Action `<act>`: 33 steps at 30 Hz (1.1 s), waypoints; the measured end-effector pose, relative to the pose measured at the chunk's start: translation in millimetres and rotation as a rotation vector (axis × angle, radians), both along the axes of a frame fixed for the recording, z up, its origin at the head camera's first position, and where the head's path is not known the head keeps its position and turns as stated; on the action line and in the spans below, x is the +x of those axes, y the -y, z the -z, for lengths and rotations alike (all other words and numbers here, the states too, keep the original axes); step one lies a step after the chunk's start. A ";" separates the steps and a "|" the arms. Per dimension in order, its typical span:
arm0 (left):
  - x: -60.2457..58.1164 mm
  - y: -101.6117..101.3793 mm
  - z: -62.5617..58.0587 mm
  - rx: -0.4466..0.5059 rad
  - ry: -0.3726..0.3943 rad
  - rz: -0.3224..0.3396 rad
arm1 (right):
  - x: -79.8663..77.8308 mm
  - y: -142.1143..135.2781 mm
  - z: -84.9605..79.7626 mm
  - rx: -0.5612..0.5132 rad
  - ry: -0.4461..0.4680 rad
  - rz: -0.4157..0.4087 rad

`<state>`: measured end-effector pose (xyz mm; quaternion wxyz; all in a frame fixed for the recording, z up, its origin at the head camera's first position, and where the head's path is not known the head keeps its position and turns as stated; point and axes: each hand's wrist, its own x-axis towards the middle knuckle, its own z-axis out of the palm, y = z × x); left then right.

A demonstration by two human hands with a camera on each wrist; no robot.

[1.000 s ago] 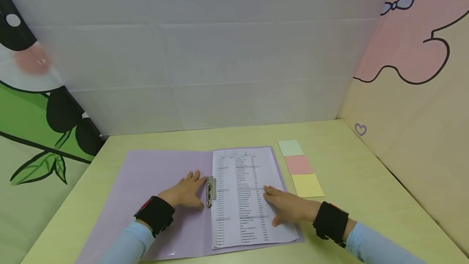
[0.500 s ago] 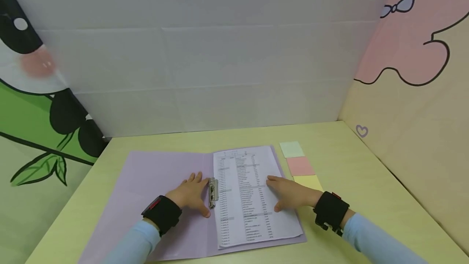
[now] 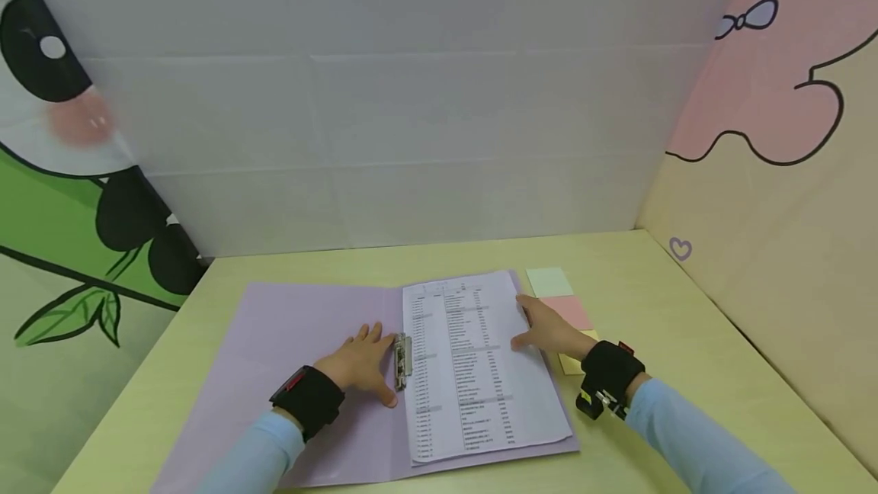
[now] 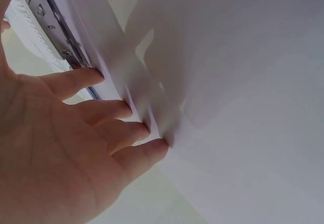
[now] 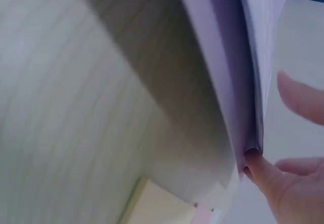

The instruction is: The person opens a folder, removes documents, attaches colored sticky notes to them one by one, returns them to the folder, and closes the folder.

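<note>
An opened lilac folder [image 3: 302,315] lies on the table, with a stack of printed sheets [image 3: 456,387] on its right side. A metal clip [image 3: 402,361] sits at the sheets' left edge. My left hand [image 3: 357,364] rests spread on the folder beside the clip; in the left wrist view its fingertips [image 4: 161,145] touch the lilac cover. At the sheets' right edge is my right hand [image 3: 552,328]. In the right wrist view one fingertip [image 5: 254,158] touches the edge of the sheets [image 5: 257,72], while the thumb [image 5: 298,95] stands apart from them.
To the folder's right, a pale green pad [image 3: 549,281], a pink pad [image 3: 575,312] and a yellow pad [image 3: 571,365] of sticky notes lie in a column, partly behind my right hand. A white wall [image 3: 425,113] rises behind the table [image 3: 686,341].
My right hand has moved from on top of the printed page up and outward to the sheets' right edge. The left hand stays beside the clip, its thumb now farther out.
</note>
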<state>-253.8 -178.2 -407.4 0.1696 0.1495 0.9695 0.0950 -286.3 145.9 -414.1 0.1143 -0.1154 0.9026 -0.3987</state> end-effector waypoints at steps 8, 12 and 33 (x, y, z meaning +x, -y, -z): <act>0.5 -1.5 -1.0 0.003 0.015 -0.007 | -5.4 -7.9 6.3 -0.320 0.250 0.066; -0.5 -2.4 1.0 -0.003 0.012 -0.011 | -1.4 -11.1 8.6 -0.407 0.366 0.066; -1.9 -1.4 -2.8 -0.019 0.040 -0.009 | 22.9 -5.0 23.1 -0.411 0.388 0.089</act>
